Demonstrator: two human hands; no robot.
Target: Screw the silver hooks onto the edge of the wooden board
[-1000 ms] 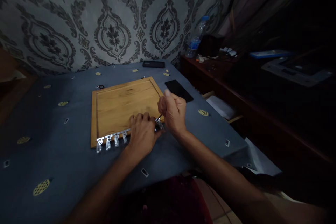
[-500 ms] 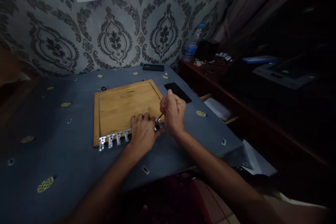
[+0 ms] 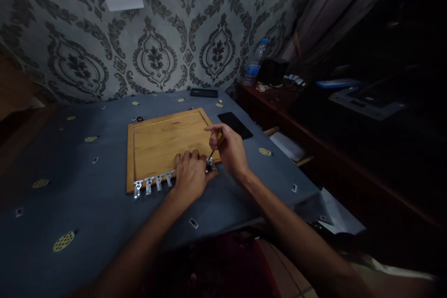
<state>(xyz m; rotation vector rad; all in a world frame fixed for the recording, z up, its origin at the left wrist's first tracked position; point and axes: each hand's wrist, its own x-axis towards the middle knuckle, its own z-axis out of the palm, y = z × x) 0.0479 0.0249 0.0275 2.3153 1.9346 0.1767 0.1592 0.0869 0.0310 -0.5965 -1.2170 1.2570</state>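
Note:
A wooden board (image 3: 167, 142) with a raised frame lies on the table. Along its near edge runs a metal hook rail (image 3: 159, 181) with several silver hooks hanging over the side. My left hand (image 3: 190, 174) presses on the rail and board, fingers curled over the wood and thumb by the right-end hook; it covers the rail's middle. My right hand (image 3: 232, 149) is closed round a screwdriver (image 3: 220, 135), its yellow handle partly showing between the fingers. The screwdriver's dark shaft slants down to the rail's right end, beside my left fingers. The tip itself is too small to make out.
A black phone-like slab (image 3: 234, 125) lies right of the board, and a dark case (image 3: 204, 93) sits at the back. The patterned tablecloth (image 3: 104, 223) covers the table. A water bottle (image 3: 254, 65) stands on the red-brown desk (image 3: 279, 102), above an open drawer (image 3: 288, 146).
My right hand has turned from a fist with thumb on top to a looser grip with the index finger stretched out, baring the yellow handle. My left hand stays in place.

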